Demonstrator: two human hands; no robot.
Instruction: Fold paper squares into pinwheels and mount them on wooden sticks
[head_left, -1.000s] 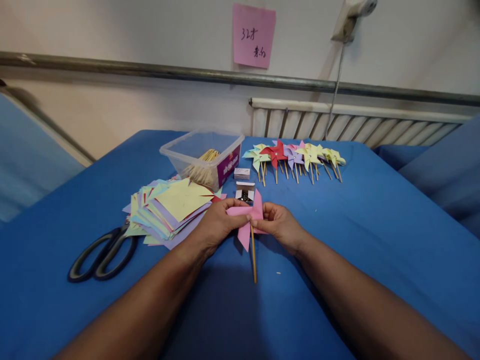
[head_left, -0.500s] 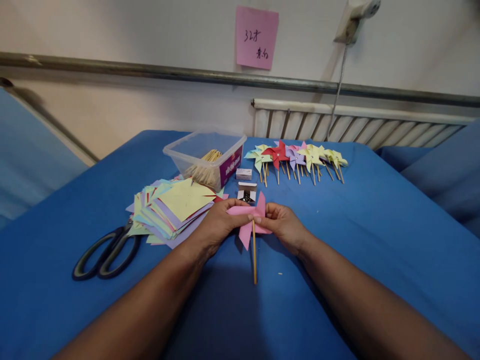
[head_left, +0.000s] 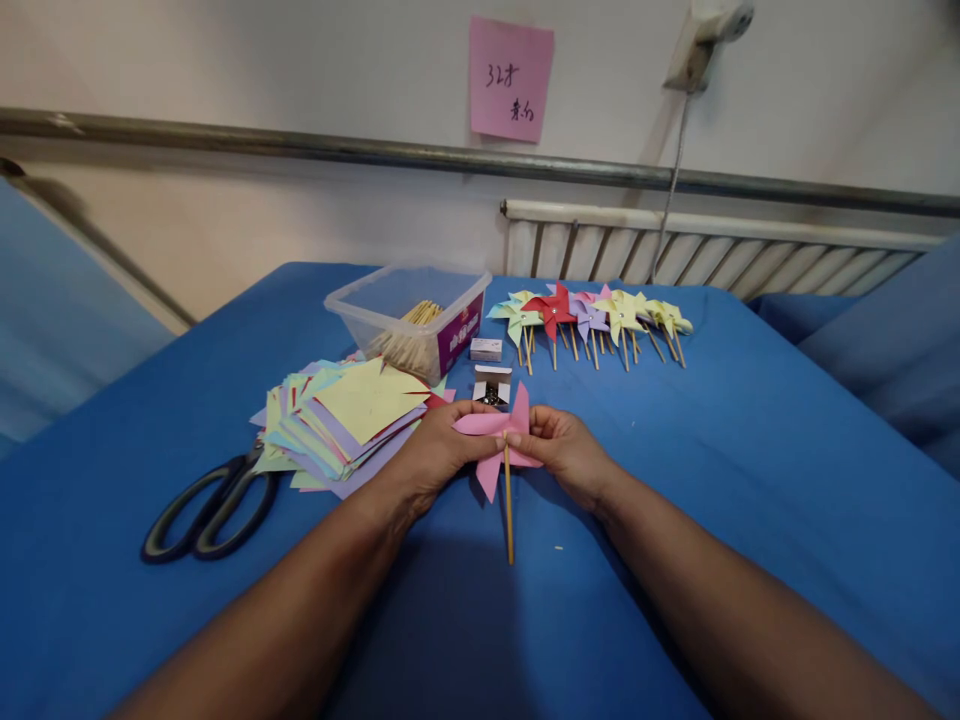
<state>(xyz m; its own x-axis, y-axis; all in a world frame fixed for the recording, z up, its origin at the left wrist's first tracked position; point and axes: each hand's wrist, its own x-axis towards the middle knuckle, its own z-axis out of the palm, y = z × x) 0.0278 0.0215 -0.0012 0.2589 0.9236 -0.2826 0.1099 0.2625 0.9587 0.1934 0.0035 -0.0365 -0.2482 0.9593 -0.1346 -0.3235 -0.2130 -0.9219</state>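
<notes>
Right now both hands meet over the middle of the blue table (head_left: 750, 470), pinching a pink paper pinwheel (head_left: 498, 440) between them. The left hand (head_left: 433, 452) grips its left blade with thumb on top, while the right hand (head_left: 564, 450) clasps the right side, fingers curled around the paper. Its wooden stick (head_left: 508, 515) points down toward the person. Just behind sits a small open box (head_left: 492, 384); to the left lie a stack of coloured paper squares (head_left: 345, 420) and black scissors (head_left: 210, 505).
</notes>
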